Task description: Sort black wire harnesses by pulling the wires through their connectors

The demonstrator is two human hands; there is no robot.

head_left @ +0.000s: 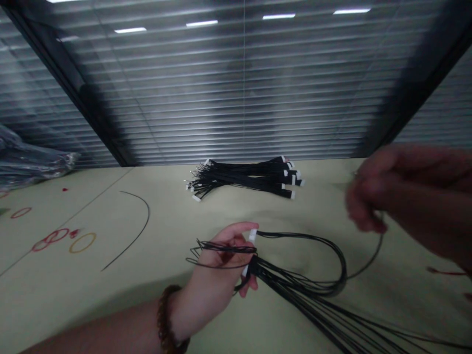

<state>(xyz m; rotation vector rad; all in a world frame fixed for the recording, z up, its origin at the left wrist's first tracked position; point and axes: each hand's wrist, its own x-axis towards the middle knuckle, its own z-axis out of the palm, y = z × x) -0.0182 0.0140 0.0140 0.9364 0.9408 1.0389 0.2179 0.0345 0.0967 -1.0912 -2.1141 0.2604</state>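
Note:
My left hand (223, 268), with a beaded bracelet (167, 319) on its wrist, is closed around a black wire harness (287, 275). A white connector (252, 235) sits between its thumb and fingers, with several black wires looping out to the right and curving back. More wires of the harness fan out toward the lower right edge. At the right, my right hand (401, 201) is raised and smeared by motion. Its fingertips are pinched on a single black wire (374, 255) that runs back to the loop. The wire's end is hidden in the fingers.
A pile of black wire harnesses (243, 174) with white connectors lies at the back of the table, below the blinds (236, 88). One loose black wire (148, 216) curves on the left. Rubber bands (83, 243) lie farther left, near a clear plastic bag (35, 160).

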